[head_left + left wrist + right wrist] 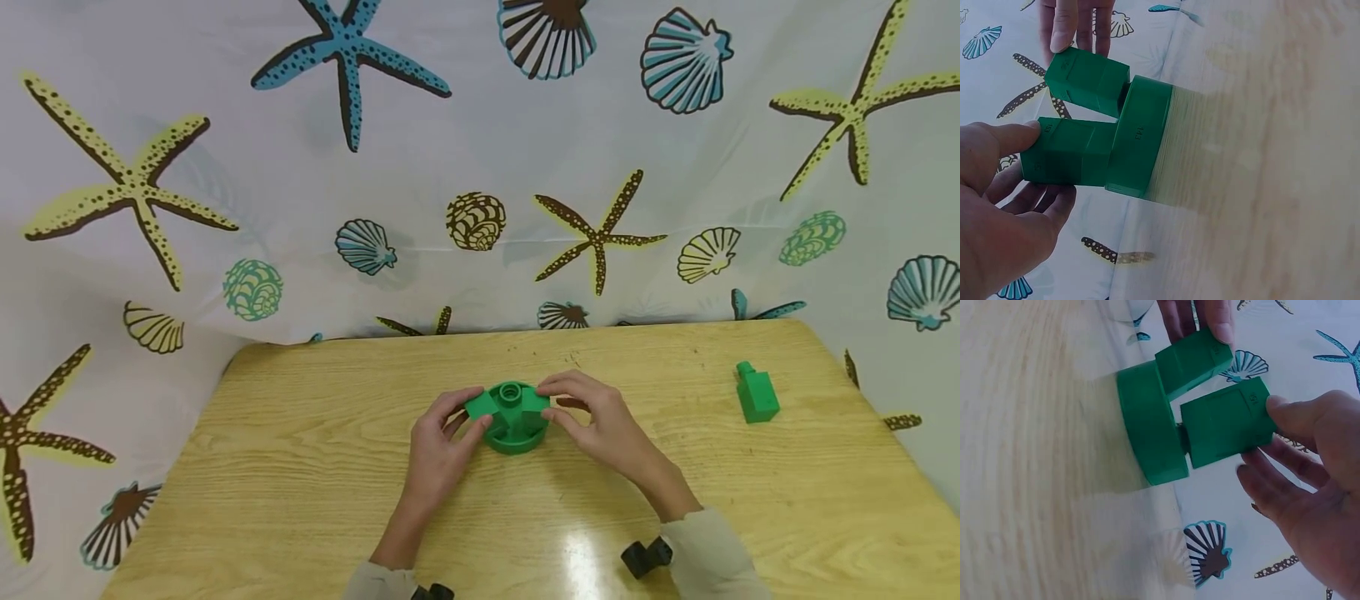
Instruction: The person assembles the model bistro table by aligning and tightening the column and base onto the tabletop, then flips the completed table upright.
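A round green base (514, 447) with a raised ring on top stands on the table. Two angular green blocks sit on it side by side. My left hand (441, 457) pinches the left block (1071, 151) between thumb and fingers. The right block (1225, 423) is pinched the same way by my right hand (609, 423). In the left wrist view the left block meets the base directly. A narrow gap with a short dark neck shows between the right block and the base in the right wrist view. Both blocks lean outward from each other.
Another green block (759, 398) with a small knob at one end lies at the right of the wooden table (300, 467). A white cloth (442, 283) printed with starfish and shells hangs behind and beside the table.
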The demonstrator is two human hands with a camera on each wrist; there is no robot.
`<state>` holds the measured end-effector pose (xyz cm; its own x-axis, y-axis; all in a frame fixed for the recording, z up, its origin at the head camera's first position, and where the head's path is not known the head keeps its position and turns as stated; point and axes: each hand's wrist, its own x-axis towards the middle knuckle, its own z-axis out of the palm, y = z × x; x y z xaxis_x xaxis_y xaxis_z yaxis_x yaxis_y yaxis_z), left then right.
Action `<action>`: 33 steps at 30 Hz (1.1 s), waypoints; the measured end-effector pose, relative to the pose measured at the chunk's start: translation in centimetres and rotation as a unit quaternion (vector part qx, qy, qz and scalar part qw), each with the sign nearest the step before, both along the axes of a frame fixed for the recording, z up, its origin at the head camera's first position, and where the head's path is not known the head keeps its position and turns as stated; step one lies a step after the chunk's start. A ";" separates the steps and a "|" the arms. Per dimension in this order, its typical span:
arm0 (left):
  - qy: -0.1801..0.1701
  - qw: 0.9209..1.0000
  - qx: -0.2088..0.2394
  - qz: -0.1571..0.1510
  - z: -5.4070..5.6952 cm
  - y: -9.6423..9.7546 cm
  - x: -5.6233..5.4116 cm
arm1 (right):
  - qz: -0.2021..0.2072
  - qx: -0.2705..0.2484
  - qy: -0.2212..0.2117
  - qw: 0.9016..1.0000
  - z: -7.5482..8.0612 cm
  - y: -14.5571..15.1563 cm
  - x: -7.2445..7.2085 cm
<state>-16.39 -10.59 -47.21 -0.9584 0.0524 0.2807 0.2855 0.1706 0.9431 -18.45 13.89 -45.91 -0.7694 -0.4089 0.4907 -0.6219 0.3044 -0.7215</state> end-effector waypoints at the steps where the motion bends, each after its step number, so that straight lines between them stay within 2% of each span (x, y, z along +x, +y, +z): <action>1: 0.002 1.000 0.000 0.000 0.0 0.0 0.0 | -0.005 0.009 0.008 1.000 -0.1 -0.1 -0.1; 6: 0.001 1.000 0.004 -0.002 -0.1 0.0 -0.1 | -0.017 0.057 0.038 0.998 -0.5 -1.1 -0.2; 11: 0.000 1.000 0.004 -0.004 -0.1 0.0 -0.2 | -0.021 0.074 0.040 0.996 -0.4 -1.5 -0.1; 19: 0.000 1.000 0.004 -0.001 -0.1 -0.2 -0.1 | -0.012 0.067 0.028 0.997 0.1 -1.7 -0.4; 24: 0.002 1.000 -0.002 0.001 -0.1 -0.2 0.0 | -0.029 0.052 0.005 0.998 0.1 -2.0 -0.8; 33: 0.001 1.000 0.002 0.001 0.2 0.0 0.1 | -0.076 0.077 0.015 0.994 -0.4 -1.9 -1.2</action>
